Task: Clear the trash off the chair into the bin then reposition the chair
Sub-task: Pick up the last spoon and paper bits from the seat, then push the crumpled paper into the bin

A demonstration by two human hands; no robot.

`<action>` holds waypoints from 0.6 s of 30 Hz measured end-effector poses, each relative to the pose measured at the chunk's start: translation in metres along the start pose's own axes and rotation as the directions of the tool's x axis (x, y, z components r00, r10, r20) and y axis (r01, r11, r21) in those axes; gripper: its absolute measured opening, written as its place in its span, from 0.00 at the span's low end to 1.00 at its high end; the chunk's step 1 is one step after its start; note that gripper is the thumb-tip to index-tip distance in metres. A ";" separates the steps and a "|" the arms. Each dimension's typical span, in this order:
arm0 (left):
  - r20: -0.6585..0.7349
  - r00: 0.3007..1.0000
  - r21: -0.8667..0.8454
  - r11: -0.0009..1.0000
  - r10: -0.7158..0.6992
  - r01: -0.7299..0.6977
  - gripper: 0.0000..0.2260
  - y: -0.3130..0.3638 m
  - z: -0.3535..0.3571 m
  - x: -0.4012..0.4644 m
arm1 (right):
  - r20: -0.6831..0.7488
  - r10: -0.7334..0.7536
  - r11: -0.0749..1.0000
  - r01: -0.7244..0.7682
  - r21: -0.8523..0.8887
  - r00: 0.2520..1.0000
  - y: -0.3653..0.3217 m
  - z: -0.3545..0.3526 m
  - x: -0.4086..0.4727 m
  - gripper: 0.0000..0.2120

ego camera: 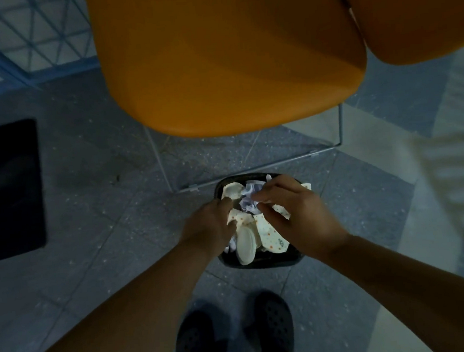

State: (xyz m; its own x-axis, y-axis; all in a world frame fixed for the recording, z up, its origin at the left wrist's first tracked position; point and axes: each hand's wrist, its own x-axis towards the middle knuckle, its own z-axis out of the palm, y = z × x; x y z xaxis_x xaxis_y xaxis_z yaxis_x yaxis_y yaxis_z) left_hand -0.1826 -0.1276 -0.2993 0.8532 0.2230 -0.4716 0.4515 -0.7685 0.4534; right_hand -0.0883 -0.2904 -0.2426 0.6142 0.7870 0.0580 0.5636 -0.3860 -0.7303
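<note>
The trash (252,224) sits in the bin (262,262), a small dark tub on the floor just near of the chair's front rail. It is a heap of crumpled white paper, pale wrappers with orange dots and a cream oval lid standing on edge at the near side. The pile comes up to the rim, and one dotted piece laps over the far right edge.

Both hands are over the bin. The left hand (210,227) is at the left rim with its fingers curled down into the heap; whether they grip a piece or only press it, I cannot tell. The right hand (292,212) hovers over the right half, thumb and forefinger drawn close as if pinching a bit of crumpled paper, the other fingers loosely bent; the grip itself is too dim to confirm. Placed so, the hands seem meant to pack the load down so that nothing spills.

The chair (230,59) stands just far of the bin, its orange seat bare where it shows, on a thin metal frame. A second orange seat (420,13) is at far right. The clearing looks almost done, and moving the chair remains.

A dark mat (7,190) lies on the left, and black clogs (235,339) stand at the near edge.
</note>
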 end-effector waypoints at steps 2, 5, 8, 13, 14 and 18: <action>0.160 0.985 0.031 0.997 -0.072 0.068 0.28 -0.006 0.007 0.007 | -0.003 0.008 1.000 -0.008 -0.005 1.000 0.008 0.006 0.007 0.09; 0.190 0.977 0.086 0.993 -0.092 0.076 0.37 -0.008 0.001 0.011 | 0.112 0.132 0.991 -0.128 -0.036 0.985 0.023 0.020 0.018 0.14; 0.063 0.998 0.078 0.997 -0.016 0.011 0.31 -0.004 -0.018 0.008 | 0.315 0.236 0.960 -0.170 -0.222 0.919 0.035 0.031 0.021 0.23; -0.062 0.990 0.014 0.992 0.123 -0.123 0.26 0.023 -0.061 0.004 | 0.332 0.252 0.935 -0.141 -0.324 0.909 0.032 0.020 0.018 0.26; -0.074 0.987 0.015 0.990 0.142 -0.141 0.25 0.031 -0.070 0.005 | 0.327 0.250 0.938 -0.144 -0.315 0.911 0.029 0.014 0.019 0.26; -0.056 0.976 0.065 0.976 0.209 -0.206 0.26 0.066 -0.104 0.008 | 0.160 0.131 0.972 -0.095 -0.214 0.978 0.007 -0.018 0.028 0.17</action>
State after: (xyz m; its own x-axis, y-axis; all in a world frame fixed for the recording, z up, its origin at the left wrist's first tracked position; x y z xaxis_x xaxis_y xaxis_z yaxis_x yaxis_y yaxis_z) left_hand -0.1191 -0.1139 -0.1946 0.9421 0.0908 -0.3228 0.2486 -0.8352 0.4906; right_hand -0.0572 -0.2800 -0.2341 0.5866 0.7964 -0.1474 0.6076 -0.5531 -0.5699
